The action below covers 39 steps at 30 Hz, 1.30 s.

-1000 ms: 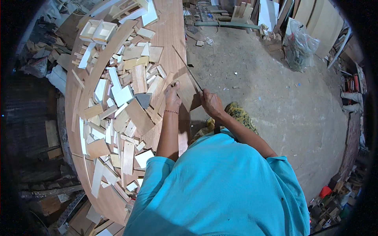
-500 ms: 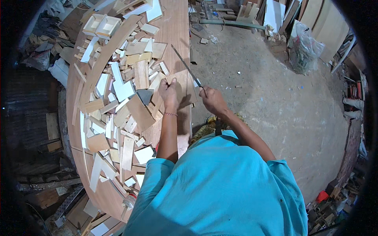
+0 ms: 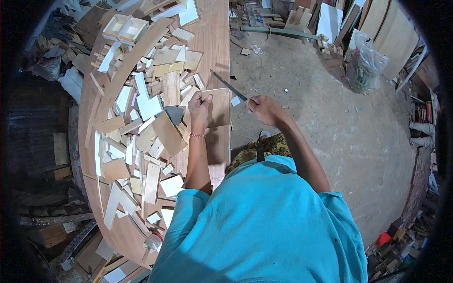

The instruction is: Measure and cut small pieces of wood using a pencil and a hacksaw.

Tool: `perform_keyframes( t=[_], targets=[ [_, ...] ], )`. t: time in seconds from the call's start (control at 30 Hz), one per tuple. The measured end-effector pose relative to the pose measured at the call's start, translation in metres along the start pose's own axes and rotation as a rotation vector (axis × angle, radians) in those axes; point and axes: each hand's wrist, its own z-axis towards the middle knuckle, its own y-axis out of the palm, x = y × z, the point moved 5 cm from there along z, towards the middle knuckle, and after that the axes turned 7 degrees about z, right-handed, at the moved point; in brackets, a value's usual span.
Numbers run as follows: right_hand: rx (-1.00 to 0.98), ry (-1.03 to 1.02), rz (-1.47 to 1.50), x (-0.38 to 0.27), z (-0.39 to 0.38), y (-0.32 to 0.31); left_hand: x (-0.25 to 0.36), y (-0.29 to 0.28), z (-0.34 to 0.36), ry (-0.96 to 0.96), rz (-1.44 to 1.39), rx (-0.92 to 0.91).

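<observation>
My left hand (image 3: 199,109) is closed on a thin, roughly square wooden board (image 3: 219,104), its thumb on the near face and its fingers hidden. The board is held at the table's right edge. My right hand (image 3: 265,109) is wrapped round the near end of a long, narrow, dark file (image 3: 229,85). It slants away to the far left, passing by the board's far right corner. From this view I cannot tell whether it touches the board.
Wood offcuts (image 3: 155,106) and white-faced pieces are heaped on the long table (image 3: 210,37) left of my hands. An open wooden box (image 3: 125,29) stands at the far left. On the concrete floor (image 3: 321,141) to the right, a clear plastic bag (image 3: 365,66) leans by upright boards.
My right hand has shifted a little right, and the file's tip has come nearer. In my left hand the board has tilted, with its far edge now nearly level across the view.
</observation>
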Motion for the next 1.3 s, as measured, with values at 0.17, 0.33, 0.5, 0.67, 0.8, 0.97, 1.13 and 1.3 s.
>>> perform_keyframes(
  t=[0.17, 0.33, 0.5, 0.67, 0.8, 0.97, 1.13, 1.3],
  targets=[
    [0.149, -0.134, -0.058, -0.001, 0.008, 0.026, -0.013, -0.002, 0.001, -0.202, -0.190, 0.128],
    [0.257, -0.129, -0.098, 0.000, 0.006, 0.040, -0.026, -0.004, 0.002, -0.303, -0.388, 0.209],
    [0.284, 0.006, -0.199, 0.006, 0.006, 0.038, -0.019, 0.009, -0.005, -0.192, -0.218, 0.202],
    [0.276, -0.028, -0.182, -0.007, 0.006, 0.036, -0.026, -0.009, -0.001, 0.081, 0.014, 0.236],
    [0.282, -0.009, -0.194, -0.021, -0.001, 0.035, -0.001, -0.005, 0.000, 0.208, -0.012, 0.222],
    [0.295, -0.083, -0.352, 0.009, 0.014, 0.059, -0.019, -0.022, 0.012, 0.208, 0.142, 0.177],
    [0.265, -0.143, -0.378, 0.016, 0.011, 0.068, 0.006, -0.014, 0.001, 0.201, 0.361, 0.161],
    [0.281, -0.155, -0.357, 0.007, 0.000, 0.069, 0.013, -0.028, 0.000, 0.185, 0.783, 0.101]
  ],
)
